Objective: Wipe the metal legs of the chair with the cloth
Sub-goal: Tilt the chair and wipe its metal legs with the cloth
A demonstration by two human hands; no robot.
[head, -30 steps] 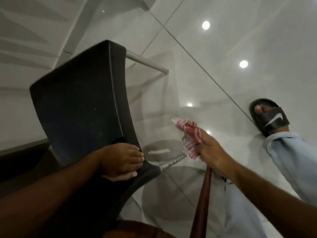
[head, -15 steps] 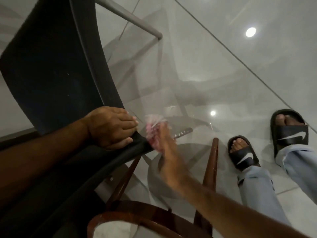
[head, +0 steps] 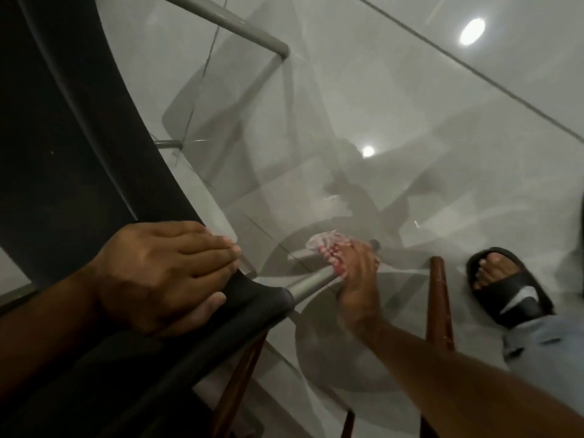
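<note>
While the left hand (head: pixel 164 276) clamps down on the dark edge of the chair (head: pixel 79 153), fingers pressed together over the top and thumb tucked underneath, the seat is tipped over so its legs point out across the middle of the frame. And look at the right hand (head: pixel 355 276), just right of centre: it's wrapped round the near metal leg (head: pixel 311 284), fingers curled closed, with the red-and-white cloth (head: pixel 325 248) bunched between palm and tube. Cloth touching metal, so the wiping is under way on this one leg!

How far along? Early to middling, by my reading. A bare stretch of that leg shows between the black seat corner and the cloth, and whether it's been rubbed clean I can't tell; the picture is soft and the tube just gleams dully. Beyond the hand the leg's far end pokes out a little, so the grip sits towards the outer part of the tube.

Plenty left, though. Up at the top of the frame runs another grey leg (head: pixel 240 26), well apart from the cloth, with nothing on it, and a short stub of tube (head: pixel 167 143) peeks out from behind the seat at left of centre. Those look yet to be reached.

Lower right, a sandalled foot (head: pixel 505 286) stands on the glossy tiled floor (head: pixel 410 105), beside a reddish wooden post (head: pixel 439 305).
</note>
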